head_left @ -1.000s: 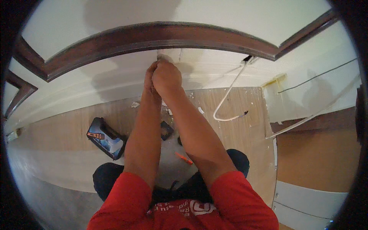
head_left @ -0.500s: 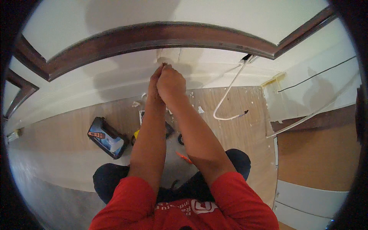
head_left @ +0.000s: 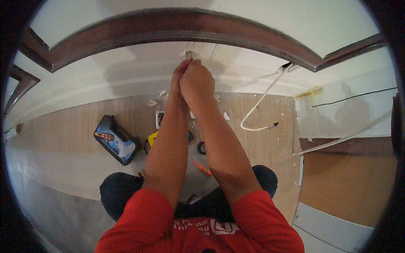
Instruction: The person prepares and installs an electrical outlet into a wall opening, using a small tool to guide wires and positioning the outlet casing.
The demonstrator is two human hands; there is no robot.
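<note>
My left hand [head_left: 178,74] and my right hand [head_left: 198,82] are pressed together at the white wall, just under the dark wooden moulding. Both have closed fingers around something small that I cannot make out. Their fingertips are at a rough patch [head_left: 189,54] in the wall, where a thin line runs up. On the floor below my forearms lie a yellow object [head_left: 152,137], a black ring [head_left: 202,148] and an orange tool [head_left: 201,167], partly among dark items and white scraps.
A dark case [head_left: 116,139] lies on the left. A white cable [head_left: 253,110] hangs from a wall opening to the floor on the right, near a black wire [head_left: 354,95], a pale cable [head_left: 329,145] and a brown board [head_left: 337,181]. The wooden moulding [head_left: 181,27] spans the wall above.
My view has shifted, so the moulding sits higher in it. My hands have moved slightly right and up in the picture, staying together at the same wall patch.
</note>
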